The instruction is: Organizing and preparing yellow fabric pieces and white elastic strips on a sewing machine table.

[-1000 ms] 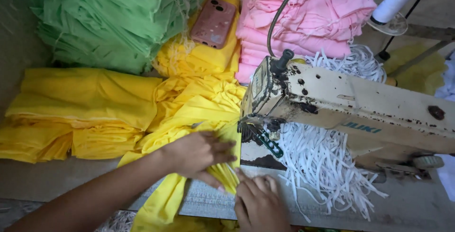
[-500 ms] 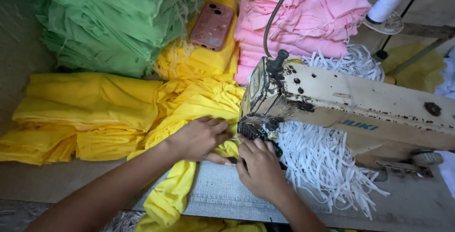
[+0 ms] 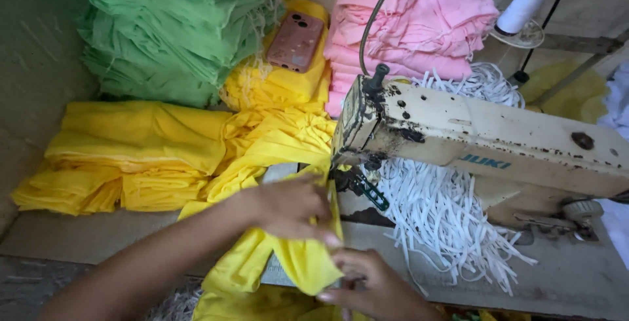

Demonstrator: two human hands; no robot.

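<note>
Here the left hand [image 3: 291, 206] pinches the yellow fabric strip [image 3: 308, 255] at 9 o'clock of the sewing machine [image 3: 485, 137] head; the right hand [image 3: 370, 288] grips its fold from below. Keep edges aligned, tension even, fingers off the needle.

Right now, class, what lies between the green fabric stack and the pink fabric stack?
In the head view, between the green stack and pink stack sits a yellow fabric pile with a pink phone on top.
</note>
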